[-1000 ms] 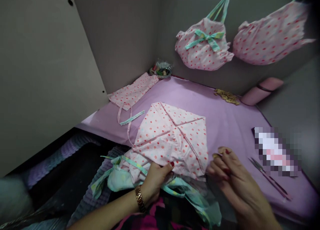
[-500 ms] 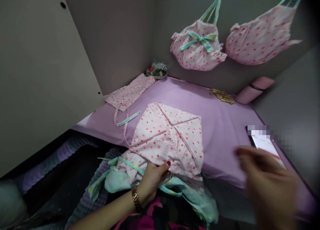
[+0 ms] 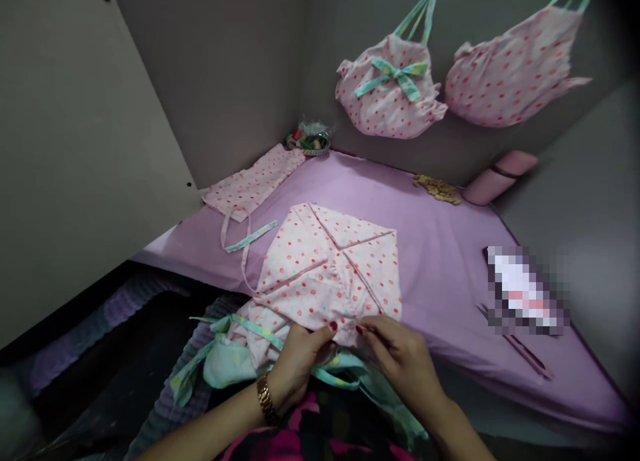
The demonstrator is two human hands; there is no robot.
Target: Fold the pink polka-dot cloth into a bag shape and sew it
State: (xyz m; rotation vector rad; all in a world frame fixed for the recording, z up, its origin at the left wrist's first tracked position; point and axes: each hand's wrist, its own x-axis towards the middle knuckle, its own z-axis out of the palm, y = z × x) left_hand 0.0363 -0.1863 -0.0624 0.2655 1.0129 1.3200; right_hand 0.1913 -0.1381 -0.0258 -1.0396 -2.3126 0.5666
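A white-pink garment piece (image 3: 305,281) with red dots and crossing seams lies over the table's front edge and my lap. Its lower edge is pinched between the thumb and fingers of my left hand (image 3: 305,354), which wears a gold watch. My right hand (image 3: 400,354) is closed in a pinch at the same edge, just right of the left. Anything small between its fingertips is too fine to make out. Mint-green fabric (image 3: 230,361) with ties hangs below the dotted cloth, partly hidden by my hands.
On the lilac table cover (image 3: 435,267) lie folded dotted cloth (image 3: 255,181), a mint strip (image 3: 251,237), a small basket (image 3: 316,151), a tan pile (image 3: 437,189), a pink cylinder (image 3: 500,177), a blurred-out flat object (image 3: 525,291) and a slim pink tool (image 3: 527,357). Dotted garments (image 3: 390,107) hang above.
My right hand has come from the raised right side down and left to the cloth edge beside my left hand. The slim pink tool on the table is now uncovered. My left hand keeps its grip.
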